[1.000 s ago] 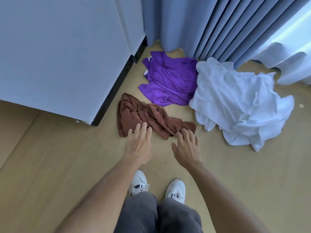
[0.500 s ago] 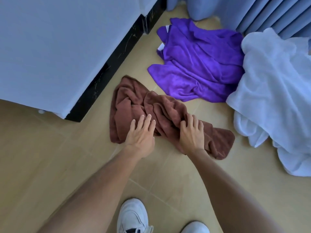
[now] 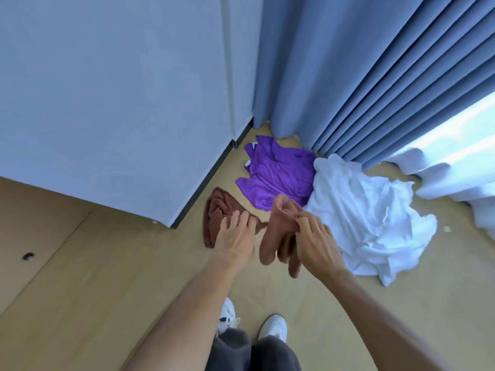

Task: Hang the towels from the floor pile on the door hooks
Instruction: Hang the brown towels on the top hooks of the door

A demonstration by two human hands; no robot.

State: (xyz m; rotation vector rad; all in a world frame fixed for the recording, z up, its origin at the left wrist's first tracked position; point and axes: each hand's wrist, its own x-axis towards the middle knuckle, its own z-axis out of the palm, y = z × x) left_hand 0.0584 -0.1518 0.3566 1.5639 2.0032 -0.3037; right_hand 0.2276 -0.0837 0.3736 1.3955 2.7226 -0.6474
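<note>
At the far left of the frame a small dark spot (image 3: 28, 256) marks the tan floor (image 3: 93, 303), and above it a pale cabinet (image 3: 112, 97) fills the upper left, its dark base strip running down to a corner near the middle. Just right of that corner the brown towel (image 3: 214, 212) lies partly bunched on the floor, while its other end is lifted at centre frame. The left hand (image 3: 235, 241) reaches over the towel with its fingers (image 3: 237, 218) spread and only slightly bent, their tips touching the cloth; whether they grip it cannot be told. The right hand (image 3: 317, 243) has its fingers (image 3: 308, 223) curled round the raised end, which hangs in blurred folds below the grasp. Behind the hands a purple towel (image 3: 278, 172) lies crumpled with a small white tag (image 3: 247, 163) at its left edge; no writing on it can be read. To its right a white towel (image 3: 369, 218) spreads in a heap, touching the purple one. Blue-grey curtains (image 3: 361, 70) hang across the upper right. At bottom centre stand two white shoes (image 3: 273, 326) and grey trouser legs (image 3: 254, 352).
</note>
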